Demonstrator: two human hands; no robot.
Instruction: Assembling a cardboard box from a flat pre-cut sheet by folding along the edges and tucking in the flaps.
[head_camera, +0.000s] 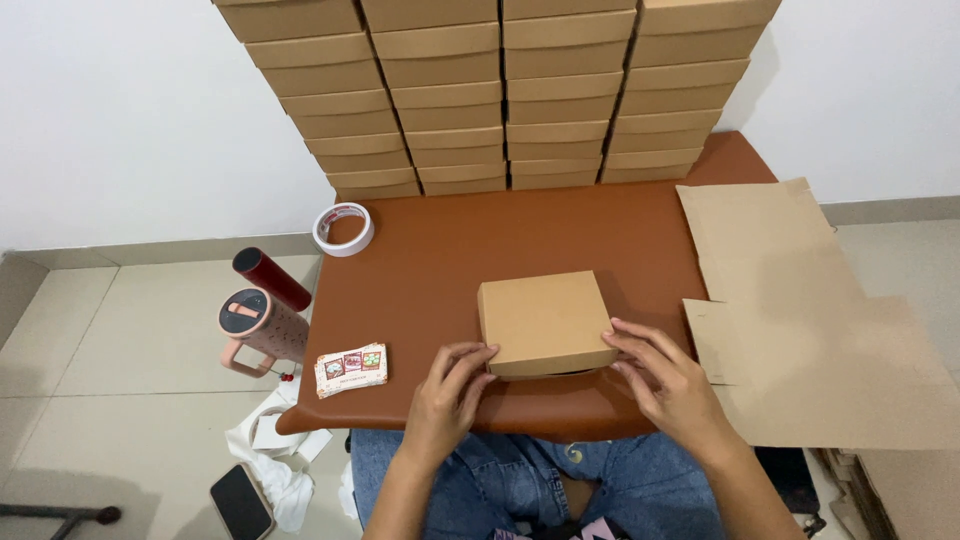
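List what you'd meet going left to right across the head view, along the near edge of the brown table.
Pink mug → card pack → left hand → small box → right hand → flat cardboard.

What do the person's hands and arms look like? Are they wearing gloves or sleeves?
No gloves and no sleeves. The left hand and right hand are both bare, and the forearms are uncovered all the way to the bottom edge of the picture. I see no rings, watch or bracelets on either one. The fingernails look short and unpainted. Below the arms you can see blue denim jeans on the person's lap.
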